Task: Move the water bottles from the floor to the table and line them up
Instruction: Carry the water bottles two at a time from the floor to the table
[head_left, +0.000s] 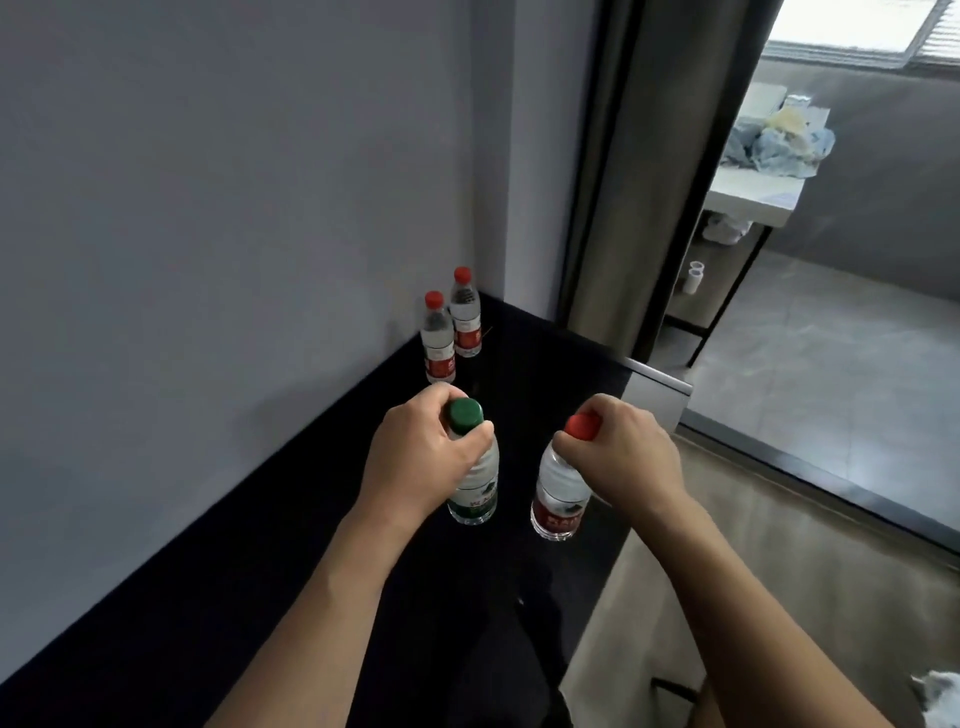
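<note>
left hand (422, 457) grips the green-capped bottle (475, 483) by its neck, right hand (621, 457) the red-capped bottle (558, 493).

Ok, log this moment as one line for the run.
left hand grips green-capped bottle | right hand grips red-capped bottle | two red-capped bottles upright on black table

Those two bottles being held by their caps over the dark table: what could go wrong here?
Each hand grips only the neck, so the green-capped bottle in the left hand or the red-capped bottle in the right hand could swing or slip. The red-capped one hangs near the table edge and could be set too close to it. Pushed forward, either might knock over the two standing bottles.
</note>
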